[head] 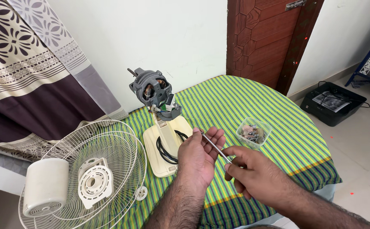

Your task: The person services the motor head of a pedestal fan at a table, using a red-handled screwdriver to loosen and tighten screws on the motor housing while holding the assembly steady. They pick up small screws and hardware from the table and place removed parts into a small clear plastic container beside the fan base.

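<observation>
- While gripped at both ends, thin metal rod (pixel 214 146) slanting across lower centre of the frame, above the striped cloth.
- Left hand (pixel 198 156), palm up, fingertips pinched on the rod's upper end.
- Right hand (pixel 253 174), lower right of centre, thumb and forefinger clamped on the rod's lower end; both hands close together, joined only by the rod.
- Just left of the left hand: cream fan base (pixel 164 146) lying flat, black cord (pixel 164 152) coiled on it.
- Above that, at centre: bare grey fan motor (pixel 151 91) on its neck, copper windings showing.
- Right of the hands: small clear plastic tub (pixel 253 132) of small parts.
- Lower left: white wire fan guard (pixel 96 169), with a cream motor cover (pixel 46 186) and a white round plastic piece (pixel 93 181) resting on it.
- Underneath everything: green and yellow striped tablecloth (pixel 253 101).
- Upper right: brown wooden door (pixel 265 38); below it on the floor, black printer (pixel 333 102).
- Upper left: patterned curtain (pixel 28 63).
</observation>
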A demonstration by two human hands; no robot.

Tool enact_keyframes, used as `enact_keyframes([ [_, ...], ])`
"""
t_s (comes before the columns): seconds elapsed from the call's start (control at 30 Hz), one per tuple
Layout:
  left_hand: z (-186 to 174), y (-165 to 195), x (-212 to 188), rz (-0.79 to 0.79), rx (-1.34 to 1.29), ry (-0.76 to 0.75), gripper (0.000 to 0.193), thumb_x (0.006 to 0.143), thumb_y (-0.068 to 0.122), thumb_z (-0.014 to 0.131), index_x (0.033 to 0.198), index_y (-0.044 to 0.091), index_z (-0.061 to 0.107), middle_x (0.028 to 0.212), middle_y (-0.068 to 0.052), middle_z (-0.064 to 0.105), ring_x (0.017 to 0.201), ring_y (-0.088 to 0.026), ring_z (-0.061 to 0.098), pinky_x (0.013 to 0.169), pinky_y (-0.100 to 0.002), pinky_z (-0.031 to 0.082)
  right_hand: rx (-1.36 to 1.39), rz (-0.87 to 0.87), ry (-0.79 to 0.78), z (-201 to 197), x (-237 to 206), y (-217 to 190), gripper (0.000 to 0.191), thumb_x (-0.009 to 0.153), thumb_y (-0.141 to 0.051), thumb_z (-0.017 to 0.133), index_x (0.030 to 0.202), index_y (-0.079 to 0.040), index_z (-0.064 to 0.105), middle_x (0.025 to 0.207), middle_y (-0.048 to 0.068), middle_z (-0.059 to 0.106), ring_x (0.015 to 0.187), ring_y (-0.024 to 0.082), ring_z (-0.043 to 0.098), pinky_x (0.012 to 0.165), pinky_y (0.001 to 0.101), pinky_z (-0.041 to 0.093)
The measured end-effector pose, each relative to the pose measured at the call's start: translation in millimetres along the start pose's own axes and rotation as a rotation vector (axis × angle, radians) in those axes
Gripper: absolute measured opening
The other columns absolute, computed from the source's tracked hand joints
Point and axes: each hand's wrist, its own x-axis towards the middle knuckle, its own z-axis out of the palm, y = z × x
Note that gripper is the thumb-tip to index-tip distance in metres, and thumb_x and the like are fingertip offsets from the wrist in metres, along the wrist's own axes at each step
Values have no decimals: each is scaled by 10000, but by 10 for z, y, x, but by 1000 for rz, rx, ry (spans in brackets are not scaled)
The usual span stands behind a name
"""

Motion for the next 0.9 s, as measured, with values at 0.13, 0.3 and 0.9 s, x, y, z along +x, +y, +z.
enact_keyframes([
  [0.13, 2, 22, -3, 0, 138, 34, 220, 1044, 275, 510, 1068, 62, 558, 991, -109, 738, 881, -233, 714, 774, -408, 573, -19, 73, -73, 4, -51, -136, 598, 1022, -93, 511, 1540, -196, 229, 869, 104, 698, 595, 191, 685, 524, 350, 576],
  [0.3, 10, 9, 10, -15, 148, 78, 213, 1024, 272, 616, 968, 67, 613, 852, -58, 647, 798, -204, 675, 701, -390, 527, -86, 22, -62, 22, -55, -313, 715, 1061, -187, 498, 1650, -299, 110, 711, 149, 670, 541, 178, 680, 533, 306, 610],
  [0.9, -150, 232, -96, 53, 242, 107, 289, 969, 357, 667, 915, 79, 610, 805, -22, 612, 747, -196, 655, 650, -355, 530, 95, -27, -110, 151, 256, -416, 586, 1018, -270, 560, 1575, -399, 432, 534, 74, 517, 416, 176, 511, 368, 296, 435],
])
